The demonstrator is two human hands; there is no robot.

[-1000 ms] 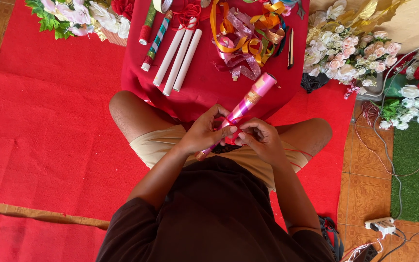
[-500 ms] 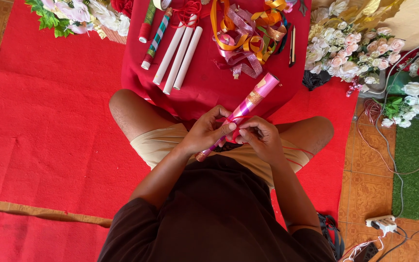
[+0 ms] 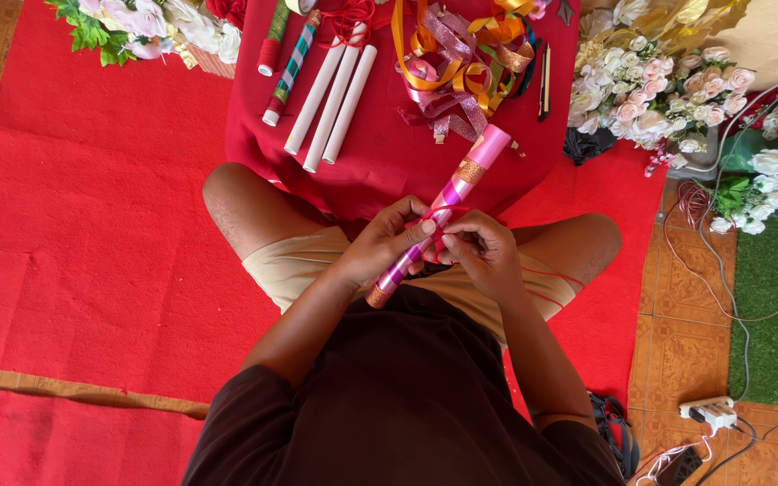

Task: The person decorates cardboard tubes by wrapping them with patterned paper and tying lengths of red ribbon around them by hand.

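Note:
I sit cross-legged and hold a pink tube (image 3: 465, 180) wrapped in pink ribbon with gold glitter bands. It slants from my lap up toward the low red table (image 3: 389, 153). My left hand (image 3: 384, 245) grips the tube's lower half. My right hand (image 3: 479, 250) pinches a thin red thread (image 3: 542, 274) against the tube's middle; the thread trails over my right thigh.
On the table lie three plain white tubes (image 3: 330, 94), two decorated tubes (image 3: 285, 63), a tangle of orange and pink ribbons (image 3: 456, 63) and a dark pen (image 3: 544, 81). Artificial flowers (image 3: 650, 99) lie at the right and top left. A power strip (image 3: 711, 412) sits on the tiled floor.
The tube has stayed in place. My fingers have shifted slightly on the thread at its middle.

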